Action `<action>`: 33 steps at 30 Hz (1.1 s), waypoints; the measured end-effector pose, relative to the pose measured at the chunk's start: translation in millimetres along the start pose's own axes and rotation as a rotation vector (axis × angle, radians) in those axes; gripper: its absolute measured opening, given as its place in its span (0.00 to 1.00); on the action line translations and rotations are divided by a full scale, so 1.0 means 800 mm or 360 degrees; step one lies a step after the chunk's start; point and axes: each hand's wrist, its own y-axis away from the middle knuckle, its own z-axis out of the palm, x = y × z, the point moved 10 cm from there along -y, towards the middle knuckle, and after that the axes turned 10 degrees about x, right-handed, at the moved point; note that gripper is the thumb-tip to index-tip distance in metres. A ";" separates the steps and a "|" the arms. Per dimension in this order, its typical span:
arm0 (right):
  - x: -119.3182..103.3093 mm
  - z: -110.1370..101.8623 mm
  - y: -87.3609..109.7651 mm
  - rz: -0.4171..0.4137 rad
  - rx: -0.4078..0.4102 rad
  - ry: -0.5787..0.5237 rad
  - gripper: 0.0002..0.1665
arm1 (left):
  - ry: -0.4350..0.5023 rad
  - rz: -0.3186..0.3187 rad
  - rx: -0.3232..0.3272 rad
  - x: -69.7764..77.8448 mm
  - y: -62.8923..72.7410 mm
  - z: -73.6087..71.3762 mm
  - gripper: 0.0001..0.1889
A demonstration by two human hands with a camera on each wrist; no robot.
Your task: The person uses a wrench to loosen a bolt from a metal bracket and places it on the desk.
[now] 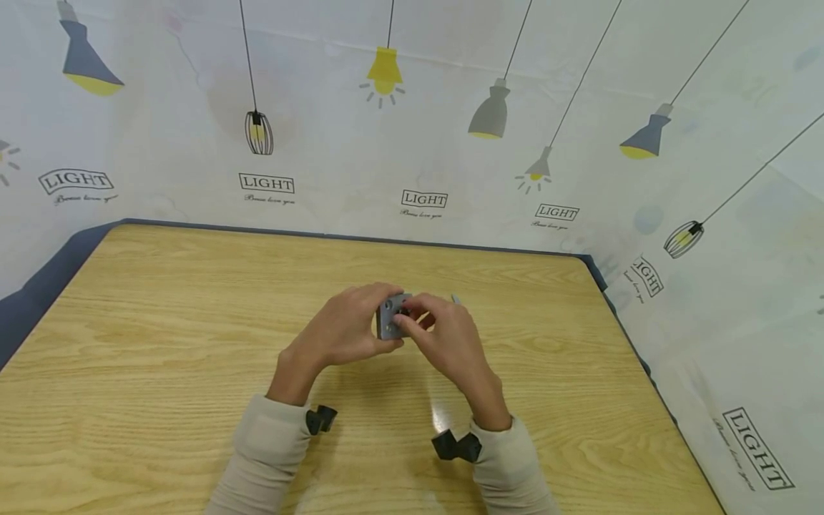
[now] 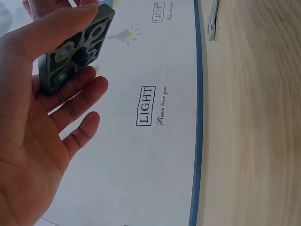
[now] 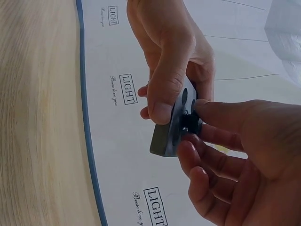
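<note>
My left hand (image 1: 347, 323) grips a grey square plate (image 1: 387, 330) by its edges, raised above the table. Round holes show on the plate's flat face in the right wrist view; its other face (image 2: 59, 77), in the left wrist view, has a raised pattern and a dark round ridged part at the centre. At the flat face, my right hand (image 3: 263, 150) pinches a small dark piece (image 3: 191, 123) between thumb and fingers. This piece sits against the middle of the plate and looks like a bolt, though the fingertips partly cover it.
A metal tool (image 2: 212, 23), like a wrench, lies on the wooden table (image 1: 193, 300); in the head view it is mostly hidden behind the right hand. Black wrist mounts (image 1: 457, 446) sit at both cuffs. A lamp-printed wall covering (image 1: 347, 143) stands behind the table.
</note>
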 end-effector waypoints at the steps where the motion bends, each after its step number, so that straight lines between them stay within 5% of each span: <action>1: -0.001 0.000 0.000 -0.0018 0.0004 0.0003 0.11 | 0.0000 0.0001 0.0002 0.000 0.000 0.000 0.34; 22: -0.010 -0.003 0.002 -0.0131 -0.0041 -0.0024 0.14 | 0.0012 0.0028 0.0019 0.001 0.001 -0.001 0.34; 33: 0.000 -0.003 0.002 0.0032 -0.0044 -0.0018 0.23 | -0.0011 -0.0002 0.0007 -0.001 0.001 -0.002 0.34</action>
